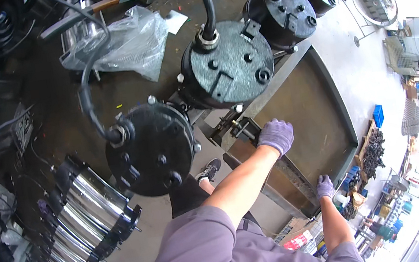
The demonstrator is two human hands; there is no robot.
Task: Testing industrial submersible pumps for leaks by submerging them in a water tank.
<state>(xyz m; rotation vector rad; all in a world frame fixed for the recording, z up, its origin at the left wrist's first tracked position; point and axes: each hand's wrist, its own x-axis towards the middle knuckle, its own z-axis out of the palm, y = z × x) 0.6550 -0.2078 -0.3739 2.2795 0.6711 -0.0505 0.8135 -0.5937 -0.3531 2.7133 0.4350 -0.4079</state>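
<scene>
We see a small metal fitting (243, 128) at the tray's left edge, just below the black cans, with the left hand (277, 136) right beside it. The left fingers are curled in, their tips turned away from us, so we cannot tell whether they grip the fitting or only rest against it. The wide, shallow tray (305, 116) spreads to the right of that hand, and at its near edge sits the right hand (324, 186), its fingers bent at the rim; we cannot tell how tightly they close there. We judge the step in hand to be steadying or adjusting at the fitting, with the right hand as a brace, and we think the next move calls for a sure hold on the fitting and the tray kept steady. Farther out, a near black can (150, 153), a middle black can (232, 62) and a far black can (285, 14) stand in a line, cables rising from their tops. Beyond them, on the dark worktop (67, 106), lie a clear plastic bag (139, 41) and a hammer (117, 2), while shiny silver cylinders (87, 203) line up at lower left
</scene>
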